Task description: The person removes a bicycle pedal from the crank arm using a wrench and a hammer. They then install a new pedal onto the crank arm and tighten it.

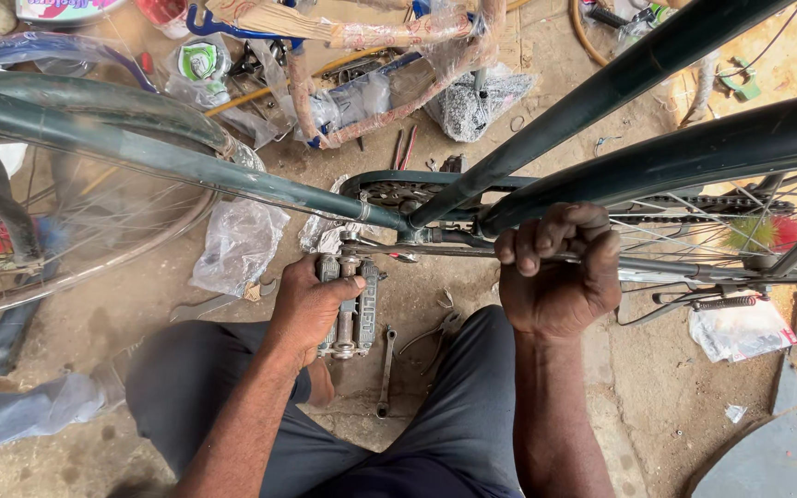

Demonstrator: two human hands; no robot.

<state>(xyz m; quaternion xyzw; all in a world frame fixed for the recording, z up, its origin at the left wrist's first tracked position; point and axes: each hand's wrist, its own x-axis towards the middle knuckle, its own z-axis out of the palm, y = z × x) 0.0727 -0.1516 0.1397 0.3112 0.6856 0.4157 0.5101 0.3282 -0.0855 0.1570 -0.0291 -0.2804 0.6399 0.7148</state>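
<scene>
A dark green bicycle frame (186,161) stretches across the view in front of me. My left hand (302,304) grips the grey rubber-block pedal (354,309) that hangs below the bottom bracket (414,231). My right hand (560,272) is closed around a thin frame stay (675,267) just right of the bottom bracket, fingers curled over the top. The chainring and chain guard (398,189) sit behind the frame tubes. I squat on the ground, knees in dark trousers below the hands.
A spanner (386,369) and pliers (431,332) lie on the dirt floor between my knees. Another wrench (209,304) lies at left near a plastic bag (237,244). Spoked wheels stand at left (66,240) and right (740,221). Wrapped bicycle parts (389,55) pile up beyond.
</scene>
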